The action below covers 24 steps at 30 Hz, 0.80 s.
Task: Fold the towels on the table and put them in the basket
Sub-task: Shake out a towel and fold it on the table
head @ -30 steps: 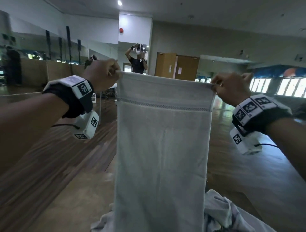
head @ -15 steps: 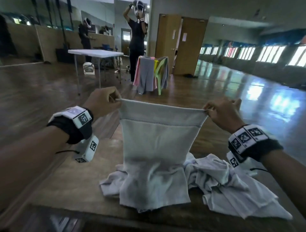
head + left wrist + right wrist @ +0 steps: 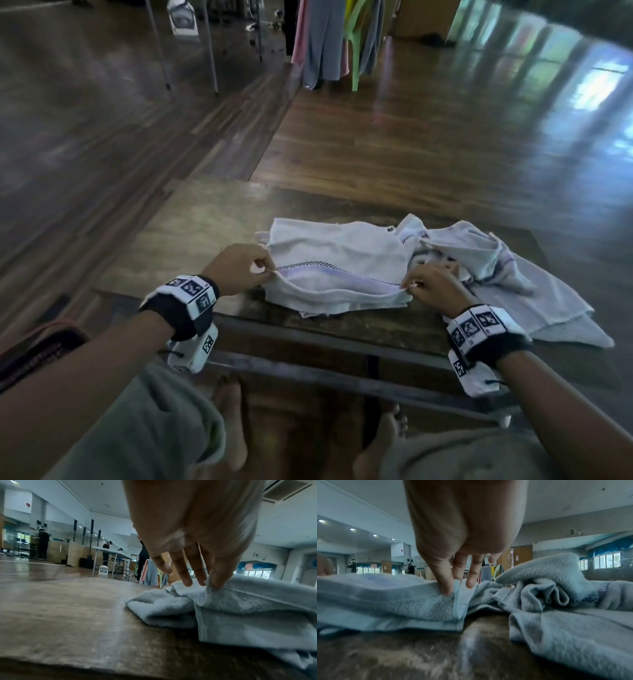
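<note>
Both forearms reach forward over the near edge of the table (image 3: 191, 226), palms down, wrists low. The left hand (image 3: 238, 265) pinches the left corner of the towel's (image 3: 337, 260) upper layer between thumb and forefinger, the other fingers (image 3: 181, 566) pointing down and loosely spread just above the cloth. The right hand (image 3: 433, 286) pinches the opposite corner of the same hem in the same way, thumb against forefinger, its remaining fingers (image 3: 471, 577) hanging relaxed behind. Each grip is narrow and closed on the cloth.

The towel lies doubled over near the middle of the table's near edge, its lifted hem sagging a little between the two hands. A pale purple band with a small dark checked line runs across it just behind that hem.

Just beside it on the right, touching it, a second towel (image 3: 479, 253) lies crumpled, one flat part spreading towards the table's right edge and near right corner. A small label with dark blue print sits where the two cloths meet, but it is too small and blurred to read.

Each wrist carries a black band (image 3: 178, 311) with white blocks bearing square black-and-white coded markers.
</note>
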Tool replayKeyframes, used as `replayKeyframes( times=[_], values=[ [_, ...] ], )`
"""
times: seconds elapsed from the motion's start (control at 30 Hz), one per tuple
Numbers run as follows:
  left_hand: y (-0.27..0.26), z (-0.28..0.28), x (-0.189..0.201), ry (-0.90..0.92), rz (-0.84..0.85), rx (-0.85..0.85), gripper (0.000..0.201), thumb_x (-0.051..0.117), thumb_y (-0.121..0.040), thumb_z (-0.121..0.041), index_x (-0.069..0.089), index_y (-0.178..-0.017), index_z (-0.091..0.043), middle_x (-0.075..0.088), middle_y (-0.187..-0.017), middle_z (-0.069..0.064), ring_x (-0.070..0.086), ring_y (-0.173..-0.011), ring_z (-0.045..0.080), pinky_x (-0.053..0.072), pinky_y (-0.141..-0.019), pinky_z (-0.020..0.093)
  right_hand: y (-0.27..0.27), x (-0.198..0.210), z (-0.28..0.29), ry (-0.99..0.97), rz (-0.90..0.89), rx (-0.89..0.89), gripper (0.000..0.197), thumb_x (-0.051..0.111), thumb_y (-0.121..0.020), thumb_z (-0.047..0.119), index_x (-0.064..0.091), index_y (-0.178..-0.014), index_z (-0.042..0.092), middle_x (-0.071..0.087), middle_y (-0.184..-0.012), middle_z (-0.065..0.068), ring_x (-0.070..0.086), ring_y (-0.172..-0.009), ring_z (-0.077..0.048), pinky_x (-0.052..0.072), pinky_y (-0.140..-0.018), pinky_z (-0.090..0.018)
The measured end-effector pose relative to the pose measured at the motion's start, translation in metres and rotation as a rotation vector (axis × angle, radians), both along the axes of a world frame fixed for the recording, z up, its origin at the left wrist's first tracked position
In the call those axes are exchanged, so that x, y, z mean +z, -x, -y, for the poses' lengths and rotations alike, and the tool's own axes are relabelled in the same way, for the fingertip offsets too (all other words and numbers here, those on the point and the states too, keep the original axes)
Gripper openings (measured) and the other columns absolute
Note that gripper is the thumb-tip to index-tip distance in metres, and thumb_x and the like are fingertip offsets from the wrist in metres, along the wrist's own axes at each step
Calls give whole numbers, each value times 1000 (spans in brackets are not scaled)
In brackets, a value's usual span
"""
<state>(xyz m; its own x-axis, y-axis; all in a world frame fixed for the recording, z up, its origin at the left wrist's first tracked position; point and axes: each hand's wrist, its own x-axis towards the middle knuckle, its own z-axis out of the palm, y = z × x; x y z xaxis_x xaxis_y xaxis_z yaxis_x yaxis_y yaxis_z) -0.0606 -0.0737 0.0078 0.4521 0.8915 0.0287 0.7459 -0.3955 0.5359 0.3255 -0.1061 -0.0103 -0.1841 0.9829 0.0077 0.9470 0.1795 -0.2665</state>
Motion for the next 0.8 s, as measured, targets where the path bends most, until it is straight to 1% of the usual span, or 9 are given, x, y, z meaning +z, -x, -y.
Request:
replayKeyframes(
  times=[0.07, 0.13, 0.2, 0.27, 0.37, 0.47, 0.63, 0.73, 0.8],
  values=[
    [-8, -2, -11, -18, -52, -29, 12, 69, -79, -27, 73, -85, -19, 71, -89, -4, 64, -84, 17, 48, -77, 29, 3, -17, 2, -7, 19, 1, 25, 71, -75, 13, 67, -72, 37, 72, -84, 10, 61, -92, -18, 32, -85, -38],
    [-15, -7, -17, -32, -114, -68, 13, 67, -80, -25, 75, -88, -19, 73, -94, -6, 64, -87, 13, 46, -81, 25, 7, -24, 4, -52, 84, -8, 15, 71, -78, 17, 71, -75, 32, 71, -93, 13, 55, -98, -17, 15, -77, -33],
    [-20, -13, -22, -31, -163, -88, 13, 66, -81, -25, 77, -87, -20, 74, -91, -7, 65, -85, 13, 44, -80, 22, 9, -25, 5, -61, 126, -9, 11, 68, -81, 22, 72, -81, 32, 69, -101, 15, 52, -103, -17, 16, -79, -36],
    [-20, -23, -31, -39, -243, -80, 22, 56, -80, -34, 76, -82, -24, 73, -85, -6, 64, -81, 17, 49, -78, 27, 6, -31, 0, -44, 173, 4, 12, 64, -83, 25, 71, -85, 35, 69, -105, 15, 51, -104, -16, 18, -82, -37],
    [-21, -39, -39, -102, -390, -105, 41, 37, -74, -44, 72, -76, -24, 68, -83, -1, 60, -80, 22, 51, -71, 37, 5, -35, -9, -52, 161, -18, 13, 63, -83, 29, 71, -88, 37, 65, -100, 6, 50, -101, -16, 18, -82, -36],
    [-29, -54, -33, -86, -380, -94, 56, 29, -70, -53, 75, -81, -23, 71, -87, 3, 62, -83, 25, 52, -75, 38, 4, -38, -21, -77, 162, -61, 13, 63, -83, 31, 71, -90, 39, 58, -92, -1, 51, -95, -19, 19, -78, -35],
    [-31, -70, -31, 30, -325, 22, 28, 53, -80, -40, 74, -87, -24, 72, -90, 3, 64, -82, 25, 53, -75, 40, 10, -32, -37, -55, 196, -111, 14, 59, -86, 31, 71, -93, 36, 59, -94, -5, 50, -99, -23, 26, -89, -39],
    [-26, -70, -24, 35, -276, 19, 13, 65, -82, -26, 74, -90, -23, 70, -89, 0, 61, -83, 22, 49, -75, 32, 4, -25, -44, 80, 162, -63, 16, 60, -84, 28, 66, -78, 42, 62, -92, -1, 51, -101, -22, 26, -93, -41],
    [-19, -71, -8, -10, -144, 54, 9, 67, -81, -19, 73, -88, -17, 68, -81, 1, 62, -79, 24, 41, -69, 28, -1, -13, -51, -22, 59, -85, 22, 59, -82, 24, 62, -69, 41, 68, -87, 2, 56, -94, -20, 27, -91, -41]
  ],
)
